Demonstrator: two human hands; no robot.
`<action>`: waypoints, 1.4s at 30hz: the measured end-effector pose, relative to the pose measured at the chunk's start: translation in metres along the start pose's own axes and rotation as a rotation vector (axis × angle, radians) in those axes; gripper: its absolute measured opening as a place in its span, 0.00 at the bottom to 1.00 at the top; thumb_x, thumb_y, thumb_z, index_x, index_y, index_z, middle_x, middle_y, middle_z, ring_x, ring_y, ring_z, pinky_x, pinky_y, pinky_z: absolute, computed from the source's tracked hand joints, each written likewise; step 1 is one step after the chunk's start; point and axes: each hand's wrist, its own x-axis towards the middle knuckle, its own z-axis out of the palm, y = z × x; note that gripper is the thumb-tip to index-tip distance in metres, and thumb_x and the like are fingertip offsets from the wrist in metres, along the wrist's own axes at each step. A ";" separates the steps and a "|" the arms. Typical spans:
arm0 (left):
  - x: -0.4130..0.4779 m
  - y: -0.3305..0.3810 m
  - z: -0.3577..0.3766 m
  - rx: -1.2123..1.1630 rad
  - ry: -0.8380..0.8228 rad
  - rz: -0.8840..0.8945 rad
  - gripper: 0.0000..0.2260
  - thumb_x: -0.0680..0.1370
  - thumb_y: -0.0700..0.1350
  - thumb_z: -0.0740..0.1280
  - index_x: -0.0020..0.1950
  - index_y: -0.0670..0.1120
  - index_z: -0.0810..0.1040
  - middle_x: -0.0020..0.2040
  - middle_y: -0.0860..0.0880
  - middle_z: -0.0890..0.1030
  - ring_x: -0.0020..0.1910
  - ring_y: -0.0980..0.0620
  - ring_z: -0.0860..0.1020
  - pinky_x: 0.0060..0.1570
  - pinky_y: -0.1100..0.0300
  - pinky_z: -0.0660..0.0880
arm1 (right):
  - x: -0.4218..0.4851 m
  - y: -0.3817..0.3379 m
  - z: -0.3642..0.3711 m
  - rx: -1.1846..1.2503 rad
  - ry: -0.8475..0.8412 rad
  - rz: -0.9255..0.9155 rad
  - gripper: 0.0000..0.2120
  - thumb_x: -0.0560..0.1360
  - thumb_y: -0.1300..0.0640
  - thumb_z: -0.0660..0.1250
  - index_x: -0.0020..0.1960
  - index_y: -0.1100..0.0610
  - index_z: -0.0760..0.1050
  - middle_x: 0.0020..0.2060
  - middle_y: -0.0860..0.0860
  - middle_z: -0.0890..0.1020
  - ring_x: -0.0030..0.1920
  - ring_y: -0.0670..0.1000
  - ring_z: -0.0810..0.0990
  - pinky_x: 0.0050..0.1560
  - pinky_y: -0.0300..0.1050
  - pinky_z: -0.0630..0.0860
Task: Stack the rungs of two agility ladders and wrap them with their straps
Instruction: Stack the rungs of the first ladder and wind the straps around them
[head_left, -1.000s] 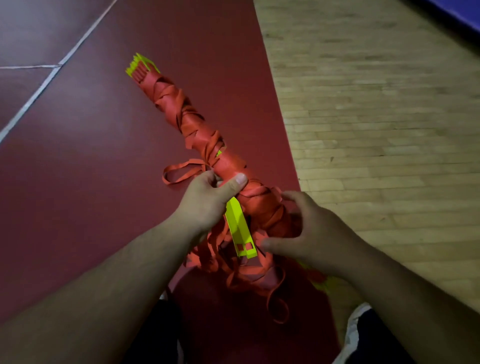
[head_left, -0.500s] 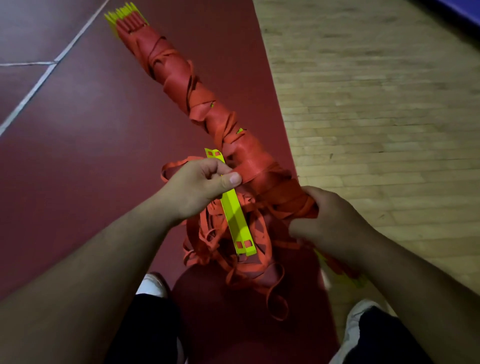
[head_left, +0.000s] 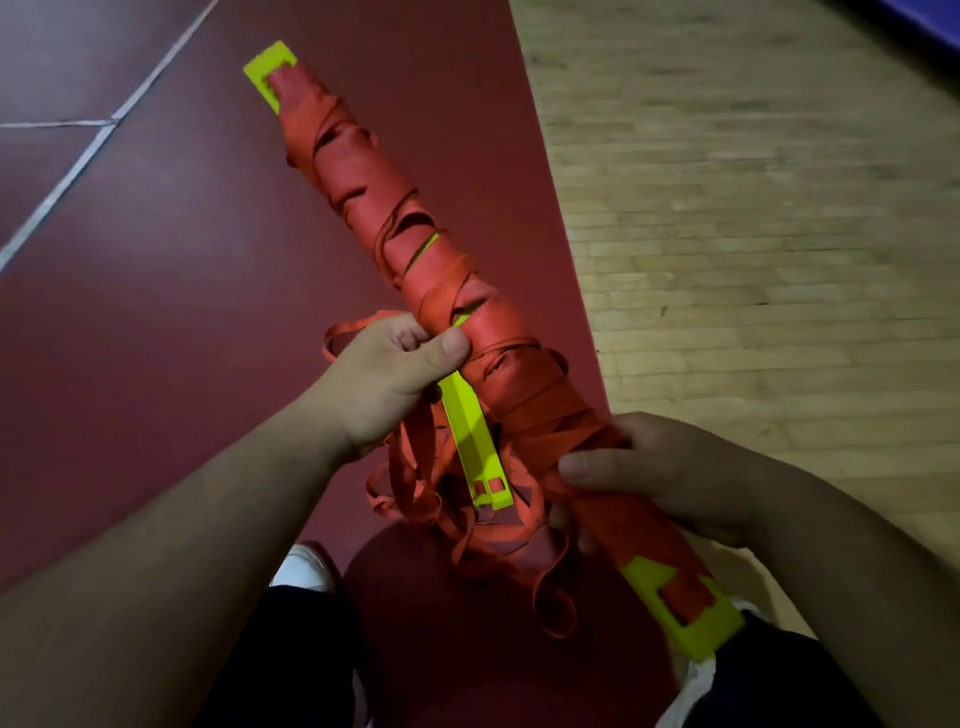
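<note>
Red floor (head_left: 182, 234): bundle held above it, angled away from me.
Bundle (head_left: 447, 270): stacked rungs, strap-wound along most of the length, yellow ends bare at both tips.
Loose straps (head_left: 415, 483): tangle hanging under the middle, not yet wound. I'd pull slack out loop by loop, or the wrap bulges.
Right hand (head_left: 670, 478): curled round the bundle's near part. It's my anchor, so rotate from here.
Left hand (head_left: 395, 374): curled, thumb pinching the stray rung's top end at the bundle.
Loose rung (head_left: 470, 431): hangs outside the stack. Seat it flat first, then wind over it.
</note>
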 end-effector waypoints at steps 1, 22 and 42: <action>0.000 -0.001 0.002 0.012 0.034 0.008 0.12 0.74 0.57 0.69 0.39 0.50 0.84 0.32 0.55 0.82 0.31 0.61 0.78 0.35 0.68 0.73 | 0.001 0.001 0.001 -0.110 0.117 -0.029 0.24 0.61 0.37 0.79 0.55 0.42 0.82 0.49 0.52 0.87 0.48 0.53 0.87 0.54 0.55 0.83; 0.006 0.009 -0.020 0.615 0.195 -0.099 0.17 0.73 0.55 0.73 0.30 0.48 0.75 0.24 0.54 0.73 0.23 0.60 0.68 0.24 0.68 0.65 | 0.014 0.014 0.004 -0.902 0.874 -0.122 0.32 0.55 0.32 0.64 0.58 0.37 0.67 0.33 0.40 0.74 0.35 0.51 0.74 0.36 0.44 0.70; -0.006 -0.002 -0.016 -0.052 0.064 -0.139 0.39 0.56 0.75 0.73 0.38 0.39 0.71 0.28 0.43 0.68 0.22 0.59 0.67 0.27 0.70 0.68 | 0.003 -0.003 0.011 0.057 0.077 -0.094 0.17 0.59 0.58 0.77 0.47 0.50 0.81 0.31 0.55 0.81 0.25 0.49 0.79 0.26 0.40 0.75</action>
